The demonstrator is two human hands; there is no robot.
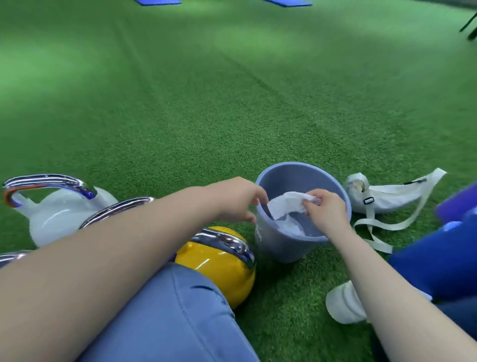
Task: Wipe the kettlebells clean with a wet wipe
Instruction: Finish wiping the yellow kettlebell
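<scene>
My right hand (325,209) pinches a crumpled white wet wipe (286,204) over the open mouth of a small blue-grey bucket (278,245); more white wipes lie in the bucket's bottom. My left hand (236,200) hovers at the bucket's left rim with its fingers loosely curled and nothing in them. A yellow kettlebell (222,266) with a chrome handle lies beside my left knee. A white kettlebell (59,214) with a chrome handle stands at the far left. Another chrome handle (113,210) shows behind my left forearm, its body hidden.
Green artificial turf (232,103) covers the floor. A white waist bag (387,196) with a long strap lies right of the bucket. My sock-covered foot (343,305) rests at the lower right, next to a blue object (438,263). Blue mats (289,2) lie far off.
</scene>
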